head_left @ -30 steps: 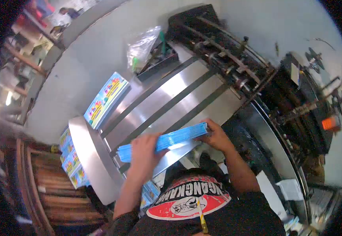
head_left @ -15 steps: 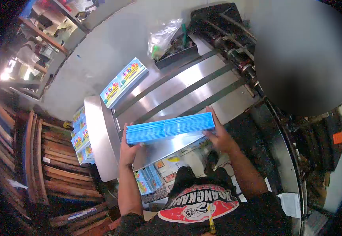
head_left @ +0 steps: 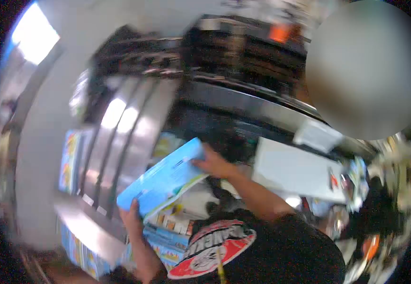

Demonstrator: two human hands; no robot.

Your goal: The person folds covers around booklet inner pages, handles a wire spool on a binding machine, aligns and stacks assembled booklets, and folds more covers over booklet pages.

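Note:
A stack of blue printed sheets (head_left: pixel 163 177) is held tilted in front of the body, its broad printed face toward the camera. My left hand (head_left: pixel 132 218) grips its lower left end, thumb on the face. At the upper right end, my right hand (head_left: pixel 212 162) has its fingers closed on the stack. The metal table with dark strips (head_left: pixel 139 137) lies beyond and to the left. Motion blurs the view, and the print on the stack cannot be read.
Printed stacks stand at the table's left end (head_left: pixel 69 161) and below its curved metal edge (head_left: pixel 80 248). A dark machine (head_left: pixel 243 52) runs across the back. To the right are a white board (head_left: pixel 293 170) and papers (head_left: pixel 318 135). A grey blur covers the upper right.
The view has swung to the right. The stack, earlier seen edge-on and nearly level, now slants up to the right and shows its broad face. Both hands still hold its ends.

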